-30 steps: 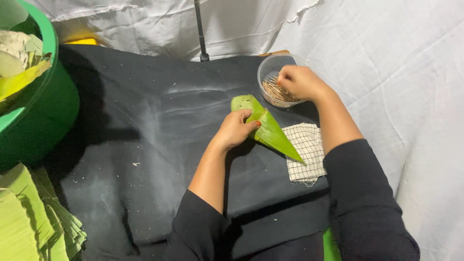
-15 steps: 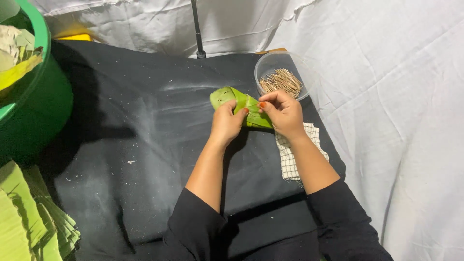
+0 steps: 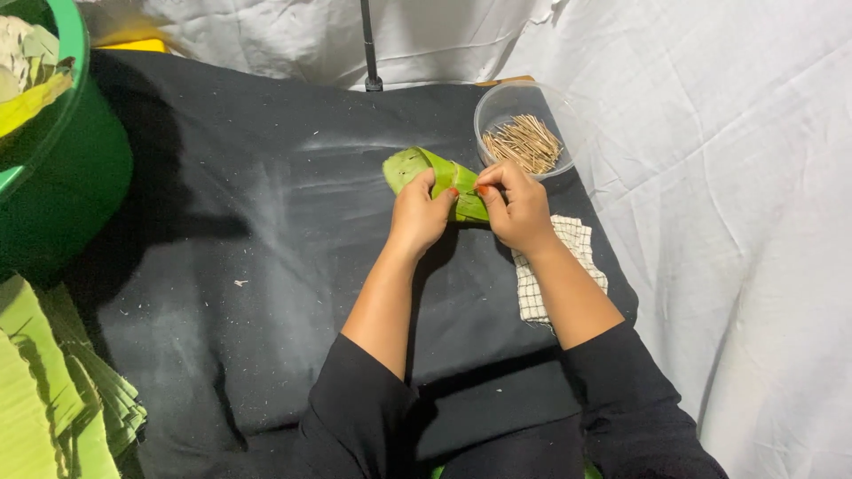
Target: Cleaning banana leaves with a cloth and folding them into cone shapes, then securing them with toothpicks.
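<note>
both hands meet over a folded green leaf parcel (image 3: 435, 177) lying on the black cloth (image 3: 266, 266) that covers the table. the left hand (image 3: 419, 215) is closed around the near side of the parcel, thumb tucked against the fold, fingers curled under its edge. the right hand (image 3: 519, 206) pinches the parcel's right end between thumb and fingertips, knuckles raised; whether a thin stick sits in that pinch is too small to tell. the nails show an orange-red polish. both forearms run back toward the camera into black sleeves.

the parcel sits toward the far right part of the cloth, its rounded end pointing left and away, its other end hidden under the two hands.

just beyond the right hand stands a clear round bowl (image 3: 497, 102) holding a heap of thin pale wooden sticks (image 3: 524, 142). under the right wrist lies a checked white cloth (image 3: 577, 244), partly covered by the forearm.

well apart at the left edge stands a large green tub (image 3: 80, 186) with yellowish leaf pieces inside. near the lower left corner lies a stack of cut green leaf strips (image 3: 53, 390). a white sheet (image 3: 737, 222) covers the right side and the back, where a dark thin pole (image 3: 368, 44) rises.
</note>
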